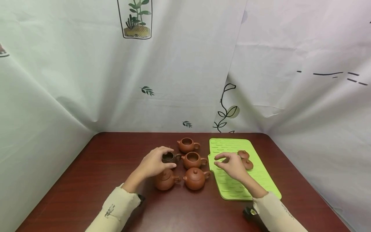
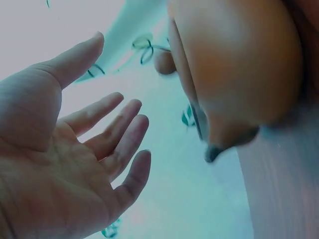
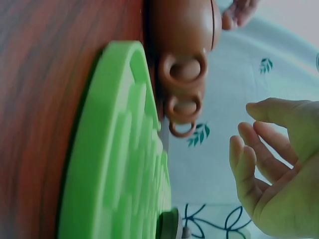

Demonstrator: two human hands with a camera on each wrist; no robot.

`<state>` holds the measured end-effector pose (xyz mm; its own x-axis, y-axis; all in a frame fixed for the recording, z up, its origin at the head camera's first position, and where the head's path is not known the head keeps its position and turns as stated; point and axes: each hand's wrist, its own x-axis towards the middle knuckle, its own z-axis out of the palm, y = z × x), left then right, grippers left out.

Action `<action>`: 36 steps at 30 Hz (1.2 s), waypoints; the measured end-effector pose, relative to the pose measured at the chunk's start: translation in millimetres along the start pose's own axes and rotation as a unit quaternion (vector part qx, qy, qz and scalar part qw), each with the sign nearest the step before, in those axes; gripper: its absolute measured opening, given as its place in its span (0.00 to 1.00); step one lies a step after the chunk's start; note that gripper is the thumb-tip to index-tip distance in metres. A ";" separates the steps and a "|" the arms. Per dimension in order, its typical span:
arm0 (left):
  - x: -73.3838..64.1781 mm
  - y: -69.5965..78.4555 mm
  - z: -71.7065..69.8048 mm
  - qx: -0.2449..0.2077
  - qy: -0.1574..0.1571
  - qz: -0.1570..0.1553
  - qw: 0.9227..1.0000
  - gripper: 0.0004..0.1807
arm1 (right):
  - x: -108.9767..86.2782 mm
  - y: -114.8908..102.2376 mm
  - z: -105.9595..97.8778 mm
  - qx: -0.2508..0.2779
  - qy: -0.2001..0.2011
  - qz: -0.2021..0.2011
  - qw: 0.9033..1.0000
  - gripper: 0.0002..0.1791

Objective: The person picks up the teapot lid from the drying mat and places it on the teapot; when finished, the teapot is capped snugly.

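Observation:
My left hand [image 1: 153, 162] hovers over the left teapots, thumb and fingers spread apart, holding nothing. Between its fingertips a dark lidless teapot [image 1: 169, 157] shows, partly hidden; contact cannot be told. Under the hand stands a brown lidded teapot [image 1: 165, 183], seen large in the left wrist view as a brown teapot [image 2: 239, 59]. Over the green mat [image 1: 232, 190] my right hand [image 1: 233, 166] bends its fingers loosely, with a gap between thumb and fingertips. Two brown lids, a rear lid [image 1: 242, 154] and a front lid [image 1: 247, 164], lie on the mat beside this hand.
Right of the left hand, three brown teapots form a column: a lidded front teapot [image 1: 195, 179], a lidless middle teapot [image 1: 193, 160] and a lidless back teapot [image 1: 187, 145]. The dark red table [image 1: 174, 212] ends at a white printed cloth [image 1: 179, 71].

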<state>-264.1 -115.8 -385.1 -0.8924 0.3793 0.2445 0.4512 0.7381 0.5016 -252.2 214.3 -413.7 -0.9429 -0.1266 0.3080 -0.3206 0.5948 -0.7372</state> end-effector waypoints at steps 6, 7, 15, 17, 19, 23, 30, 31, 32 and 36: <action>3.3 -23.1 -1.1 -0.037 -0.004 -0.039 0.999 0.31 | 2.1 13.1 -12.4 -0.024 0.026 0.038 0.999 0.09; 4.2 -27.0 0.0 -0.041 -0.004 -0.046 0.998 0.31 | 2.2 15.2 -13.9 -0.033 0.030 0.048 0.998 0.10; 10.4 -46.9 6.2 -0.052 -0.018 -0.068 0.996 0.33 | 5.5 30.9 -23.3 -0.070 0.052 0.070 0.994 0.15; 11.5 -49.5 7.6 -0.057 -0.023 -0.071 0.996 0.33 | 6.5 33.6 -24.9 -0.071 0.055 0.072 0.993 0.15; 12.4 -52.0 9.0 -0.059 -0.026 -0.073 0.995 0.34 | 7.3 36.2 -26.1 -0.078 0.056 0.073 0.993 0.16; 14.4 -56.1 12.2 -0.073 -0.030 -0.072 0.994 0.33 | 8.6 40.6 -27.3 -0.098 0.057 0.074 0.991 0.16; 18.4 -59.8 17.2 -0.091 -0.036 -0.060 0.993 0.33 | 9.3 46.2 -28.3 -0.118 0.046 0.079 0.989 0.15; 18.5 -59.7 17.6 -0.089 -0.035 -0.061 0.994 0.32 | 9.3 46.9 -28.3 -0.121 0.044 0.080 0.988 0.15; 18.5 -59.7 17.9 -0.086 -0.036 -0.062 0.994 0.32 | 9.3 47.9 -28.1 -0.125 0.042 0.080 0.988 0.15; 17.9 -58.2 18.5 -0.078 -0.038 -0.070 0.994 0.32 | 9.2 50.3 -28.1 -0.134 0.035 0.076 0.988 0.15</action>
<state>-306.1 -141.6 -425.3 -0.9405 0.3239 0.1029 0.3101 0.6940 0.6498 -274.5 265.4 -431.0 -0.9666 0.0301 0.2544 -0.1321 0.7921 -0.5960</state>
